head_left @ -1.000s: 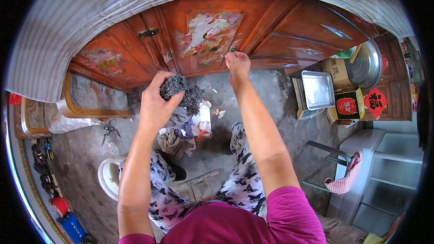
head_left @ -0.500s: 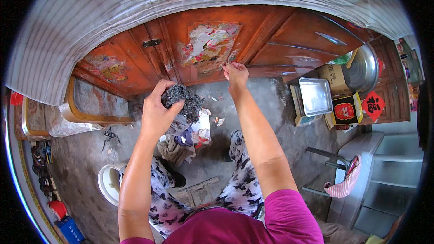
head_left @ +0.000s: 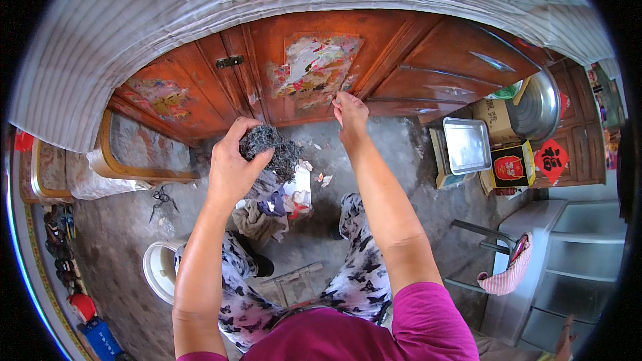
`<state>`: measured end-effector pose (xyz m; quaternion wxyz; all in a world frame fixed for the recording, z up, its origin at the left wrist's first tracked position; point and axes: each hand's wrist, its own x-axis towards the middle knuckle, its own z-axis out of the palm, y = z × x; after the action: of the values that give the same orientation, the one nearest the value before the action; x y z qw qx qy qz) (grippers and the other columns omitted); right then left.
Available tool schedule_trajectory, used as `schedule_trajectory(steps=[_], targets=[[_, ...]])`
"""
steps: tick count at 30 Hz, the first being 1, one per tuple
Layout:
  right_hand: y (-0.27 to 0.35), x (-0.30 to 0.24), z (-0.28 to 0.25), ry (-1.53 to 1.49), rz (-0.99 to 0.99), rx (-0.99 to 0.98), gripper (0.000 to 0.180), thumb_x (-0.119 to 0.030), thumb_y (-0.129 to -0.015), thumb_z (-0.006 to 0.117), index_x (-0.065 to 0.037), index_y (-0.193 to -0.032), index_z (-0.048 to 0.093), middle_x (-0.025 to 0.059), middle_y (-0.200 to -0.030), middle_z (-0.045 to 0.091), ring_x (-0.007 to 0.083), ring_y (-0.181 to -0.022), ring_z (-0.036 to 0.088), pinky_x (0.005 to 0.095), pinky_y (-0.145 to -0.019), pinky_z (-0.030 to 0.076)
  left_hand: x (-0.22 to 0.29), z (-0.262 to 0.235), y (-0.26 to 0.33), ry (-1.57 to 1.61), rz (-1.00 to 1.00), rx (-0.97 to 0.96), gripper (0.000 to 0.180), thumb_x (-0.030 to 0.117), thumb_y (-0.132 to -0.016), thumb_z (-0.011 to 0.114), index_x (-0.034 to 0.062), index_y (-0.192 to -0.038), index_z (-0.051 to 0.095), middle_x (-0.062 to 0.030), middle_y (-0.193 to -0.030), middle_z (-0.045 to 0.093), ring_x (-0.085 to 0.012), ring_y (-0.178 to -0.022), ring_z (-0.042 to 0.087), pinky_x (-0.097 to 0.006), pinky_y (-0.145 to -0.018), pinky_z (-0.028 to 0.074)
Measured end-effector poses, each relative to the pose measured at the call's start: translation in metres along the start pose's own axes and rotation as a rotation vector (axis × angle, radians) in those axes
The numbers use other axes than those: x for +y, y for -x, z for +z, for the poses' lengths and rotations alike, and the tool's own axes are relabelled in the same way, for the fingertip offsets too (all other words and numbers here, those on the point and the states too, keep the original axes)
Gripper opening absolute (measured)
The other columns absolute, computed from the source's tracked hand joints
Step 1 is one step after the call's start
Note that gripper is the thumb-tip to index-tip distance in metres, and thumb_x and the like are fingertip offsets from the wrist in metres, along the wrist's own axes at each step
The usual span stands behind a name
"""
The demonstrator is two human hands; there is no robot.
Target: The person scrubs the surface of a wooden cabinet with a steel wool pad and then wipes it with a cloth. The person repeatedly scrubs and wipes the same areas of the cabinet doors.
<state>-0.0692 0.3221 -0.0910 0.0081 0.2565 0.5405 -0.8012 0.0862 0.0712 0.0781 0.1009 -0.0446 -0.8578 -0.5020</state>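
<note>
Clasping steel wool (head_left: 274, 152) at centre-left, the left hand (head_left: 231, 160) should hold steady. At upper centre, the right hand (head_left: 352, 113) pinches its fingertips together by the cabinet door (head_left: 314, 63), contents unclear; light pressure seems safest.

The left forearm (head_left: 198, 261) and right forearm (head_left: 378, 190) stretch forward, both slanting inward. The left hand (head_left: 229, 159) is in a clasp, thumb (head_left: 259, 162) and fingers (head_left: 243, 124) curved toward each other. Farther out and well apart from it, the right hand (head_left: 352, 115) has its fingers bent and drawn together, its wrist (head_left: 353, 138) following the forearm's line.
</note>
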Motion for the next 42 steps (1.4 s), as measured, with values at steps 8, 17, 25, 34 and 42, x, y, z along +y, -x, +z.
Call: schedule_trajectory(steps=[8, 17, 25, 34, 42], targets=[[-0.008, 0.007, 0.003, 0.018, 0.037, 0.189, 0.016, -0.010, -0.090, 0.076, -0.008, -0.102, 0.064, 0.0021, -0.090, 0.070, 0.0133, -0.082, 0.069, 0.0250, -0.067, 0.055, 0.003, 0.002, -0.001, 0.014, -0.018, -0.034, 0.035, 0.006, -0.080, 0.077, 0.0023, -0.112, 0.063, -0.0121, -0.095, 0.069, -0.0249, -0.087, 0.071, -0.033, -0.084, 0.055], [0.002, 0.000, 0.017, 0.062, -0.351, 0.214, 0.025, -0.014, -0.088, 0.077, -0.005, -0.104, 0.060, 0.0030, -0.093, 0.066, 0.0130, -0.080, 0.064, 0.0292, -0.072, 0.053, 0.006, 0.001, -0.002, 0.026, -0.017, -0.025, 0.034, 0.004, -0.080, 0.077, 0.0024, -0.111, 0.063, -0.0102, -0.093, 0.070, -0.0216, -0.085, 0.070, -0.032, -0.083, 0.054], [0.000, 0.004, 0.015, 0.195, -0.439, 0.299, 0.028, -0.014, -0.086, 0.079, -0.003, -0.104, 0.060, 0.0019, -0.090, 0.066, 0.0152, -0.076, 0.066, 0.0293, -0.071, 0.054, 0.004, -0.001, 0.000, 0.022, -0.012, -0.019, 0.036, 0.004, -0.079, 0.078, 0.0022, -0.112, 0.063, -0.0106, -0.093, 0.069, -0.0202, -0.085, 0.070, -0.032, -0.084, 0.054], [0.046, -0.037, 0.032, 0.559, -0.592, 0.320, 0.027, -0.022, -0.083, 0.078, -0.001, -0.097, 0.070, 0.0140, -0.088, 0.077, 0.0267, -0.081, 0.073, 0.0409, -0.077, 0.057, 0.001, -0.003, 0.003, 0.032, -0.021, -0.015, 0.036, 0.004, -0.079, 0.078, 0.0025, -0.113, 0.063, -0.0115, -0.093, 0.071, -0.0211, -0.087, 0.071, -0.033, -0.084, 0.055], [0.023, -0.014, 0.005, 0.685, -0.571, 0.258, 0.021, -0.019, -0.082, 0.077, -0.003, -0.091, 0.066, 0.0135, -0.084, 0.073, 0.0302, -0.079, 0.071, 0.0434, -0.078, 0.057, 0.000, -0.004, 0.003, 0.025, 0.005, -0.026, 0.036, 0.005, -0.079, 0.078, 0.0025, -0.112, 0.063, -0.0116, -0.094, 0.070, -0.0223, -0.087, 0.072, -0.033, -0.084, 0.055]])
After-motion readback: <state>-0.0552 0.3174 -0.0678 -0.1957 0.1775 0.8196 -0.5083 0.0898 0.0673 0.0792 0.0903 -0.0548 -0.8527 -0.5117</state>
